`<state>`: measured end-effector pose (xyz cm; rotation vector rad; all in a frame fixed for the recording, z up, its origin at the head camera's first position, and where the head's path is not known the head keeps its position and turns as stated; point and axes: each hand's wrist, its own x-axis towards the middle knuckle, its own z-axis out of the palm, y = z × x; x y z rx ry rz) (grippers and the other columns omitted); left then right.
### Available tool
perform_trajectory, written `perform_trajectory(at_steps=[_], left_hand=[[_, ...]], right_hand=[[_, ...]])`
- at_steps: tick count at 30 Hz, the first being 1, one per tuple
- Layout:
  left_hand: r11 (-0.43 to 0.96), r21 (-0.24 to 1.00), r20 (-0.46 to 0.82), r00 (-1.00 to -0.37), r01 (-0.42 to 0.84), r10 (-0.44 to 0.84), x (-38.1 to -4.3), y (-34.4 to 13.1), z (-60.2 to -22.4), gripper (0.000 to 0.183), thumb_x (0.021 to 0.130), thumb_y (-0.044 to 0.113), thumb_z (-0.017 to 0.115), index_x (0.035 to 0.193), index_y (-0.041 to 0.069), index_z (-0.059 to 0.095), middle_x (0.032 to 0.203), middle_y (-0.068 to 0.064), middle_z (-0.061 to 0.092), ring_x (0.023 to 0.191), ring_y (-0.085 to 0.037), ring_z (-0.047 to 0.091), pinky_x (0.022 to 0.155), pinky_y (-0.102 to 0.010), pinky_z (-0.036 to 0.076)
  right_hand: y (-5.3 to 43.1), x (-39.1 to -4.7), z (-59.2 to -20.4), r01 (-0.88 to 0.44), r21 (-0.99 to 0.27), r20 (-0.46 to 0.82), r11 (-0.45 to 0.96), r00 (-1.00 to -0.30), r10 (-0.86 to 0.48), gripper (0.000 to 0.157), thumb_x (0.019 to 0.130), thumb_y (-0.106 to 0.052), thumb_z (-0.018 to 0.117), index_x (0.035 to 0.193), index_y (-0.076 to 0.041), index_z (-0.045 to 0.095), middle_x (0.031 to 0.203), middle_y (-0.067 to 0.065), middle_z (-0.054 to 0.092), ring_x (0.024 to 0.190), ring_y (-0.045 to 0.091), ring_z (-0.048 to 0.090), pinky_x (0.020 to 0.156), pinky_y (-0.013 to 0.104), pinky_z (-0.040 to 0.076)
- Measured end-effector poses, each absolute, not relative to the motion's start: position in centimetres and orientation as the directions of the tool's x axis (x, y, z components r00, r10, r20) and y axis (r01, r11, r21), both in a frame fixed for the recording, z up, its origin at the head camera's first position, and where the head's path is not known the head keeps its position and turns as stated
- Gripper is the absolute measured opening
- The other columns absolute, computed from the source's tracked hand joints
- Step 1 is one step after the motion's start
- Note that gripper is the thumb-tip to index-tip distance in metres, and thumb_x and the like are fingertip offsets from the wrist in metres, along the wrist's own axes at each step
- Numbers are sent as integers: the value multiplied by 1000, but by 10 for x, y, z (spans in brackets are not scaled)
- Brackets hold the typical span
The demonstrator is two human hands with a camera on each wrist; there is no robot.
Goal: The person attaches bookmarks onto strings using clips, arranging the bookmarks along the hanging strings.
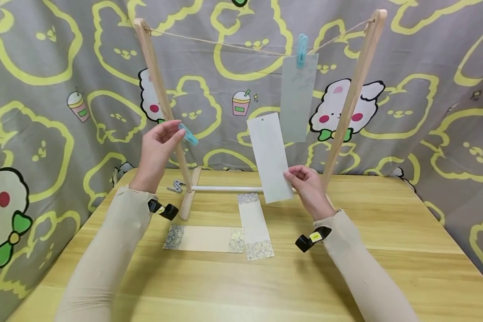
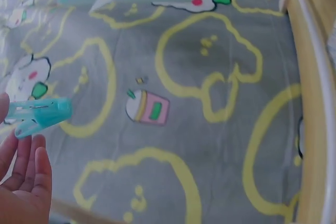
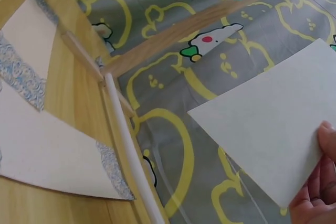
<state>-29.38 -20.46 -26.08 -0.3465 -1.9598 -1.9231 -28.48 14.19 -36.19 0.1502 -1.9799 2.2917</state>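
Raised beside the stand's left post, my left hand [image 1: 158, 150] pinches a light blue clothespin [image 1: 188, 134] between thumb and fingers. In the left wrist view the clothespin [image 2: 42, 113] points away from the fingertips. My right hand [image 1: 307, 188] holds a pale card [image 1: 269, 158] by its lower right edge, tilted, with a small hole near its top. Behind it, a grey-green card [image 1: 298, 100] hangs from the string [image 1: 221, 43], clipped by another blue clothespin [image 1: 302, 51]. The right wrist view shows the held card [image 3: 268, 124] with thumb on its near face.
A wooden stand [image 1: 354, 94] with a white lower bar [image 1: 227, 189] stands on the wooden table [image 1: 366, 268]. Two cards with patterned ends, one crosswise [image 1: 205, 238] and one lengthwise [image 1: 255, 223], lie in front. Grey clips [image 1: 176, 186] lie by the left foot. A patterned curtain [image 1: 438, 107] hangs behind.
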Motion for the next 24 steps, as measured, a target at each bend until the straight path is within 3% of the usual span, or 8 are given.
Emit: perform_trajectory(at_steps=[6, 15, 24], left_hand=[[34, 915, 403, -915, 403, 1, -302, -187, -240, 39, 84, 23, 72, 118, 7, 63, 109, -3, 62, 100, -15, 57, 86, -19, 48], [115, 929, 344, -935, 352, 87, -309, -161, -213, 40, 86, 24, 70, 121, 7, 60, 112, -3, 61, 107, -16, 56, 94, -27, 46], [102, 925, 360, -930, 365, 69, -316, -141, -194, 34, 87, 15, 68, 119, 5, 61, 107, -3, 61, 102, -15, 57, 90, -26, 48]], right_hand=[[133, -290, -355, -168, -970, 164, -174, -986, 41, 16, 86, -9, 69, 95, 1, 60, 77, -4, 60, 71, 7, 55, 63, 17, 47], [126, -296, -350, -169, -968, 157, -187, -984, 79, 16, 85, -10, 71, 94, -1, 61, 76, -4, 58, 69, 6, 51, 61, 17, 43], [119, -302, -340, -175, -971, 163, -165, -983, 84, 12, 87, -7, 67, 95, -1, 61, 78, -3, 57, 71, 8, 50, 60, 17, 43]])
